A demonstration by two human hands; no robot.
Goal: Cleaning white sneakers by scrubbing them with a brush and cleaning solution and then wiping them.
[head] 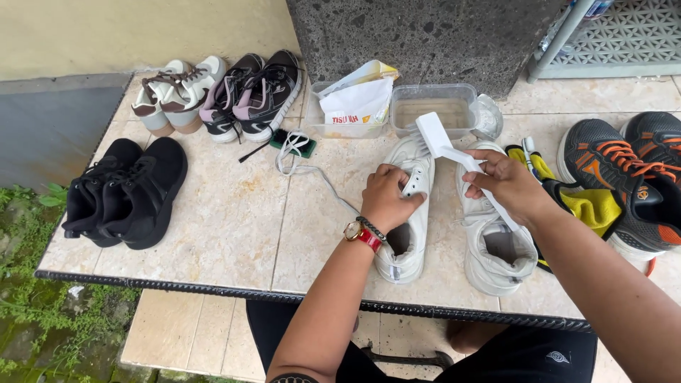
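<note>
The white shoe (408,213) lies near the counter's (234,227) front edge, its long axis running front to back, toe away from the person. The left hand (389,196) clamps its upper. The right hand (505,183), closed around a white brush (445,145), holds the bristles over the toe. A second white shoe (493,245) sits just right; 2 plastic tubs (397,106) stand behind.

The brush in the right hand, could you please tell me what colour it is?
White all over, handle and head; the brush shows clearly in the head view.
</note>
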